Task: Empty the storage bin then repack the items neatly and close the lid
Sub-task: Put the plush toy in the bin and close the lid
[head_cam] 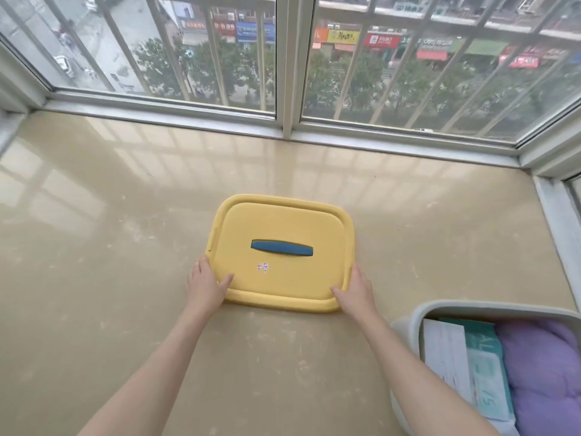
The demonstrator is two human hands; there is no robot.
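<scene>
The yellow lid (283,221) is off the bin and sits low in the middle of the beige floor (125,247), a little toward the near edge. Whether it rests fully on the floor or is held just above it cannot be told. Its blue handle (282,248) runs from left to right across the centre, and a small sticker (262,266) is just in front of the handle. The left grip (206,286), a bare hand, holds the near left corner of the lid, with the thumb laid on top and the fingers along the left rim. The right grip (356,289) holds the near right corner in the same way, thumb on top and fingers closed round the right rim. The storage bin (471,305) stands open at the near right corner of the floor, near the right forearm and apart from the lid. Inside it a purple cloth (547,366) lies on the right, teal packs (484,366) are in the middle and white paper (446,350) is on the left. Bare floor lies to the left of the lid and beyond it, up to the window frame (287,130) along the far edge. The right side is narrower, between the bin and the right wall.
</scene>
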